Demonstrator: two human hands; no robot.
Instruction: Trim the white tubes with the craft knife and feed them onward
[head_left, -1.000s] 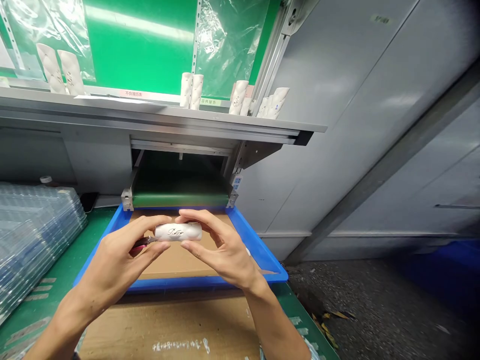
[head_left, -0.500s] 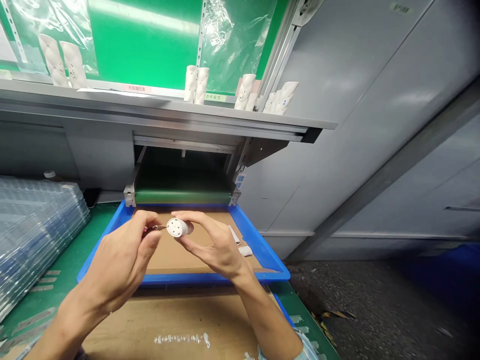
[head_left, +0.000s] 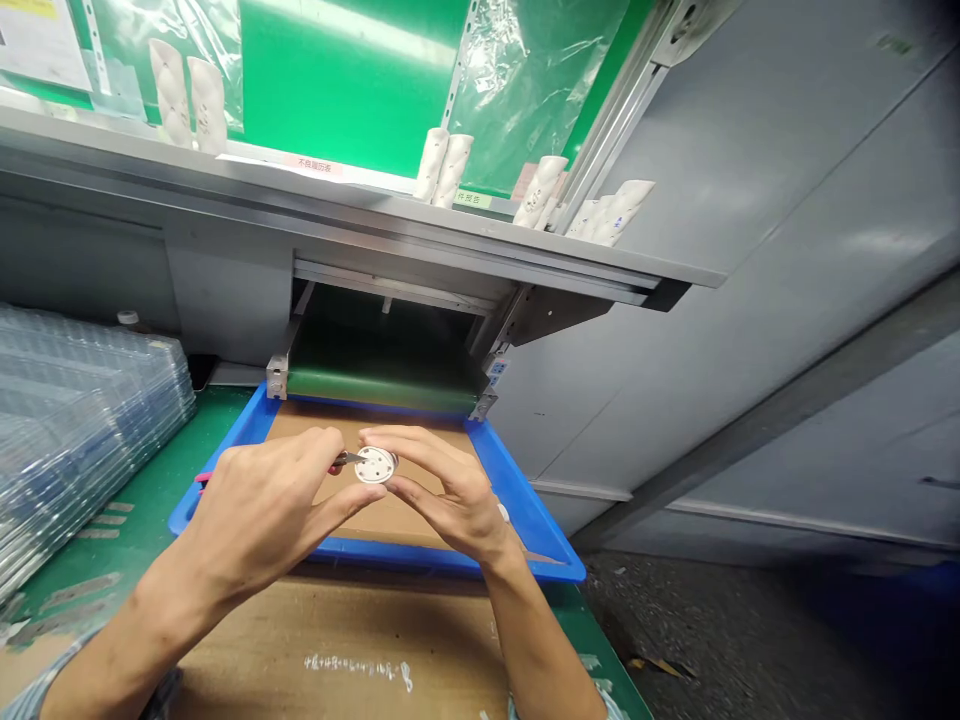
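Observation:
My right hand point(head_left: 442, 490) pinches a short white cylinder point(head_left: 377, 467) between thumb and fingers. Its round end, dotted with several small dark holes, faces me. In my left hand point(head_left: 277, 500) is a pointed metal tool point(head_left: 349, 458) with a dark red part by the fingers; a pink end sticks out behind the hand. The tool's tip lies over the cylinder's round end, and I cannot tell whether it touches. My left thumb reaches to the cylinder's lower edge. Both hands are above a blue tray point(head_left: 525, 505) lined with cardboard.
A green conveyor belt point(head_left: 382, 388) ends at the tray's far side. Stacked clear plastic trays point(head_left: 90, 410) stand at the left. Several white twisted tubes point(head_left: 208, 105) line the shelf point(head_left: 360, 215) above. Cardboard point(head_left: 337, 640) with white writing lies in front.
The tool's tip has moved from the cylinder's left edge onto its round end. My left thumb has come forward to the cylinder. The camera view has tilted and shifted.

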